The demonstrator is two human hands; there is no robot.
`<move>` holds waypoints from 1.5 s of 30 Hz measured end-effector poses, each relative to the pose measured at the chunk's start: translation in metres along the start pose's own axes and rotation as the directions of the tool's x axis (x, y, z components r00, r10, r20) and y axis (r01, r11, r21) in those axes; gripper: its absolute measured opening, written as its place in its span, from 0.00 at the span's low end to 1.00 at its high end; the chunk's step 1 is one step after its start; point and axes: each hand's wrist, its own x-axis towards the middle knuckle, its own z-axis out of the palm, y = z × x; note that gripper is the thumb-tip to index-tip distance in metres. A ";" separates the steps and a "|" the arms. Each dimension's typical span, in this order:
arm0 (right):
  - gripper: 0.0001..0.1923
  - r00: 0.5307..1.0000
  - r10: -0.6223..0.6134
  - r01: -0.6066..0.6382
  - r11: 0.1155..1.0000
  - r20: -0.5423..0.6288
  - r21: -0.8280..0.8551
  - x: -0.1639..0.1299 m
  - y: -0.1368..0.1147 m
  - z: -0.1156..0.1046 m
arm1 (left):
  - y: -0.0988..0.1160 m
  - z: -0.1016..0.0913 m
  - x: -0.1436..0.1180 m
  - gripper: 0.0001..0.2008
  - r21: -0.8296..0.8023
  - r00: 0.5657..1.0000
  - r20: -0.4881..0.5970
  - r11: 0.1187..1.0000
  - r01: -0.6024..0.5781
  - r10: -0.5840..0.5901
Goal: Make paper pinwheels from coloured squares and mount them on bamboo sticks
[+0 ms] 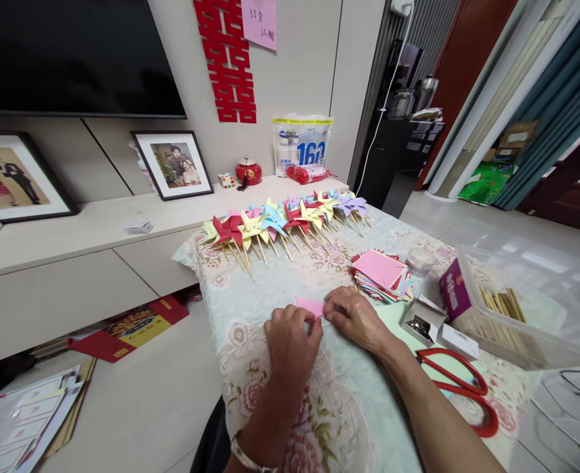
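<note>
Between my two hands is a small piece of pink paper (310, 305), partly covered by my fingers. My left hand (294, 338) pinches its near left side, thumb and fingers together. The right-hand edge is gripped by my right hand (353, 316), fingertips pressed closed on it. To the right of my right hand lies a stack of coloured paper squares (381, 270) with a pink one on top. Beyond my hands, many paper pinwheels (274, 222) on wooden sticks lie in a row, in red, yellow, blue, pink and purple.
Right of my forearm are red-handled scissors (487, 387), an open small box of metal pins (422, 322) and a clear plastic bin (536, 328) holding wooden sticks (502, 303). A round clear container (420, 260) stands behind. The flowered tablecloth (240, 309) covers the table, which adjoins a white cabinet (92, 230).
</note>
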 end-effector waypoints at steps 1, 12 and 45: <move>0.07 1.000 0.006 -0.006 1.000 0.000 0.003 0.000 0.000 0.001 | 0.000 0.000 0.000 0.05 0.026 1.000 0.005 1.000 -0.001 0.001; 0.09 0.990 0.135 -0.135 0.991 -0.039 -0.016 0.009 0.001 0.016 | -0.001 0.002 0.005 0.07 0.128 0.997 -0.033 0.989 0.080 -0.076; 0.04 0.975 0.205 -0.217 0.963 -0.087 -0.160 0.016 -0.012 0.025 | -0.002 -0.002 0.009 0.08 0.082 0.992 0.011 0.989 0.123 -0.124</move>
